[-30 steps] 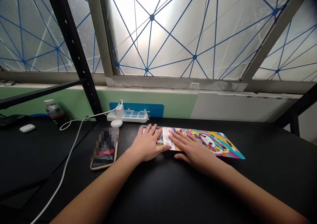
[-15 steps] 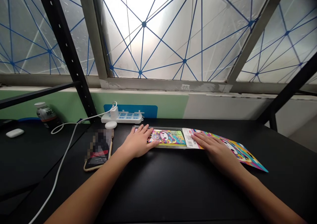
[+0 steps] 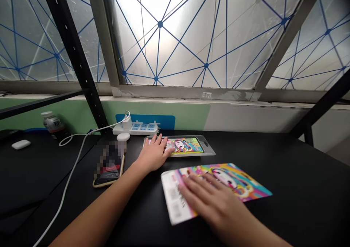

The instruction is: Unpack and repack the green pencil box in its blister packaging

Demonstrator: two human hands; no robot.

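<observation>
Already, the card (image 3: pixel 240 180) lies free in front of the still-filled pack (image 3: pixel 207 149), left hand (image 3: pixel 153 155) spread on pack, right hand (image 3: pixel 214 199) flat on card.

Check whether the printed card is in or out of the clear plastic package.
Out: black tabletop shows between the printed card, under the right hand, and the clear plastic package.
</observation>
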